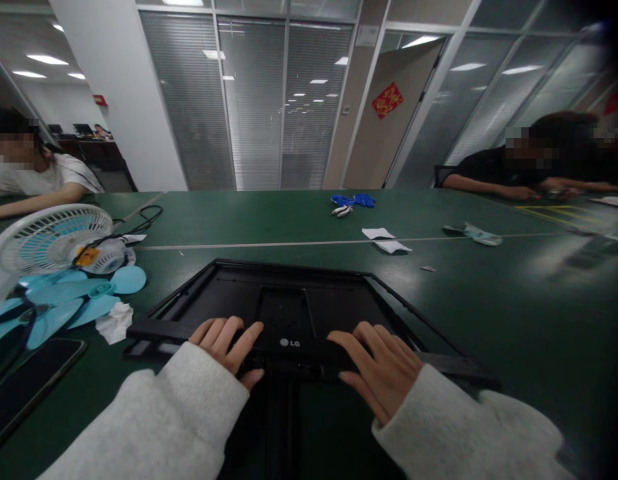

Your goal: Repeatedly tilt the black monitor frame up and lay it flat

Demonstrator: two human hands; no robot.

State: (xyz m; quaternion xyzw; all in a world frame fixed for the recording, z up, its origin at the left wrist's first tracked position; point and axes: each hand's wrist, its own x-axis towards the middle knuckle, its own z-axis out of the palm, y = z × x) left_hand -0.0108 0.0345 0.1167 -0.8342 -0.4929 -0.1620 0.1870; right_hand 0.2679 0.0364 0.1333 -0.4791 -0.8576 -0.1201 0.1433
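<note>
at lower centre of the frame, the left hand [226, 347] and right hand [381, 363] are clamping fingers and thumbs on the near edge of the black monitor casing [283, 310], which uneven pulling could twist or crack.

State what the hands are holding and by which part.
The left hand and right hand hold the black LG panel by its near edge, on either side of the logo.
</note>
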